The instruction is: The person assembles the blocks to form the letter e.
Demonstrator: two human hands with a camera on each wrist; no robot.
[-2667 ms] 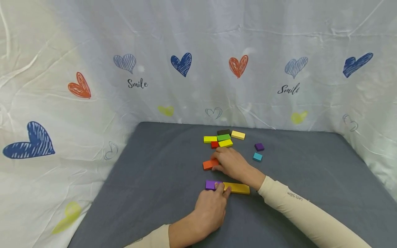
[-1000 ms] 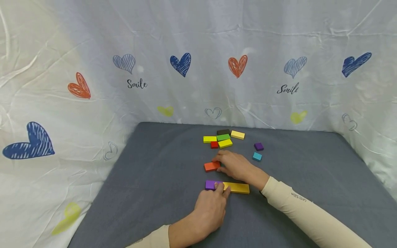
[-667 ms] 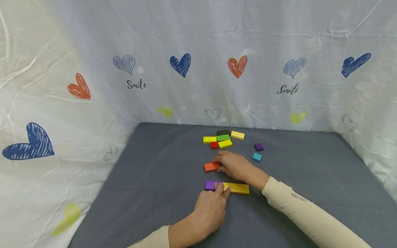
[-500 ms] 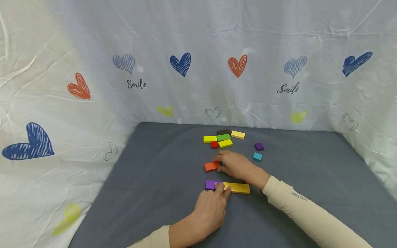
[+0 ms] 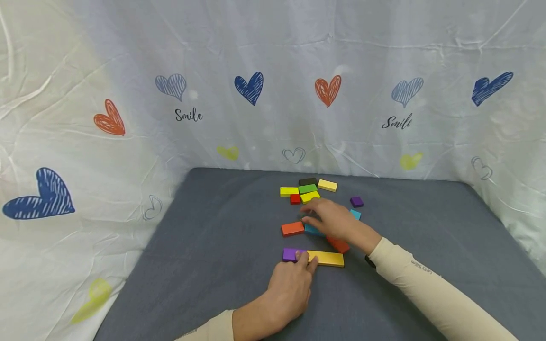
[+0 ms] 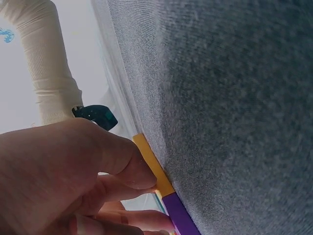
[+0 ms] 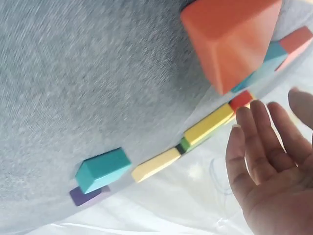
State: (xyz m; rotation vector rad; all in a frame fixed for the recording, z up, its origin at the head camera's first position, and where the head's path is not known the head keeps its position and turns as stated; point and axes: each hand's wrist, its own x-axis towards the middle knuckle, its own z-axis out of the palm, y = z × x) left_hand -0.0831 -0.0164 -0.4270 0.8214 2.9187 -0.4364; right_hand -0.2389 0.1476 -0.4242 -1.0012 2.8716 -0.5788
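Note:
My left hand (image 5: 287, 289) rests its fingertips on a purple block (image 5: 291, 255) and the long yellow-orange block (image 5: 328, 258) set end to end with it. In the left wrist view, the thumb lies at the yellow-orange block (image 6: 154, 166) and a finger reaches the purple one (image 6: 182, 215). My right hand (image 5: 337, 220) hovers with spread fingers over a second row, nothing between them. That row shows an orange block (image 5: 292, 229), a blue block (image 5: 313, 230) partly under the hand, and a red-orange block (image 5: 339, 245) angled toward the yellow-orange one.
Farther back lie yellow (image 5: 289, 192), red (image 5: 295, 199), green (image 5: 307, 189), black (image 5: 307, 182) and cream (image 5: 327, 185) blocks, close together. Right of them sit a small dark purple block (image 5: 357, 201) and a teal block (image 5: 356, 214). A white curtain with printed hearts (image 5: 328, 90) borders the grey cloth.
My right hand has let go of the second row and risen up and to the right, uncovering blue and red-orange blocks. The orange block shifted slightly toward me earlier. My left hand stays put.

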